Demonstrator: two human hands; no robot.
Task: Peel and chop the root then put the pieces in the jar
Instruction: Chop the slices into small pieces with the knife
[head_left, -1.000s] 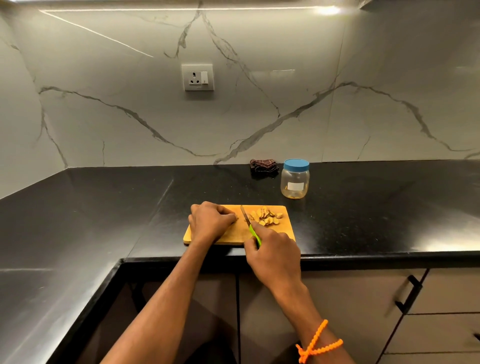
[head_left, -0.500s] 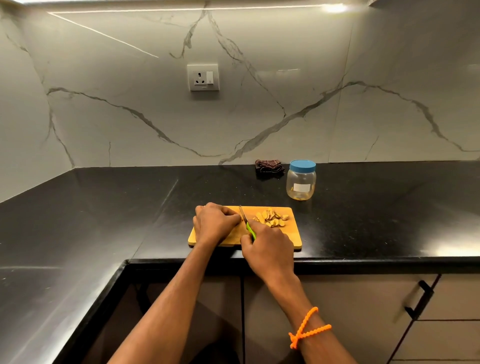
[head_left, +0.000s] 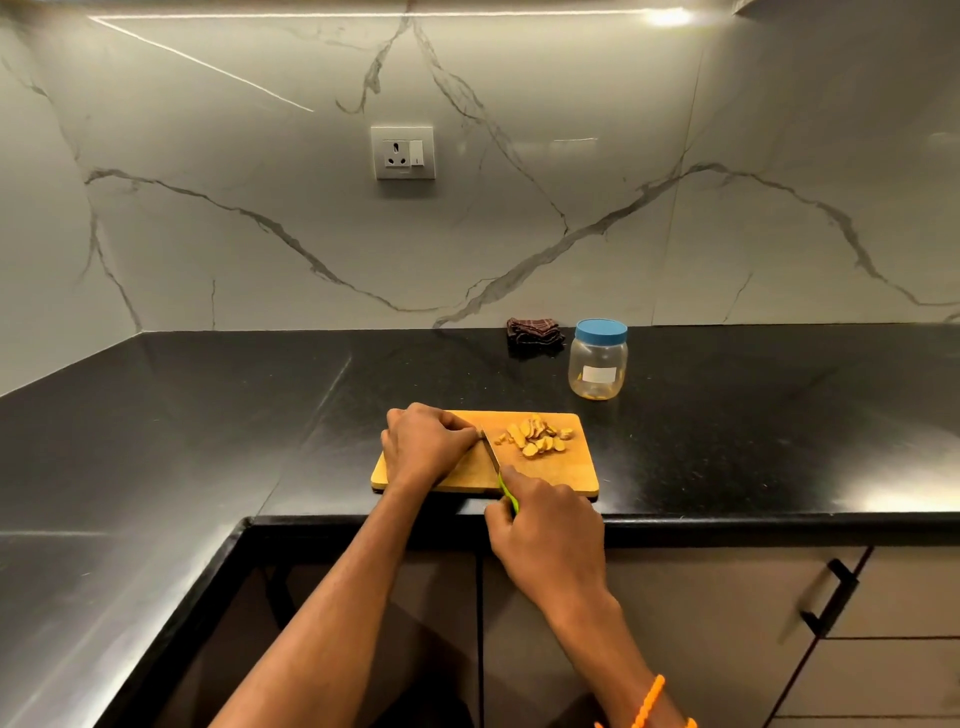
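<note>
Right hand (head_left: 545, 535) holding knife (head_left: 493, 457), slices (head_left: 535, 439)

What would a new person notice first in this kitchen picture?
The two hands over the wooden board at the counter's front edge: the left hand holds the root down, and the right hand grips a green-handled knife. A pile of yellow slices lies on the board's right. Behind it, a jar with a blue lid stands closed.
</note>
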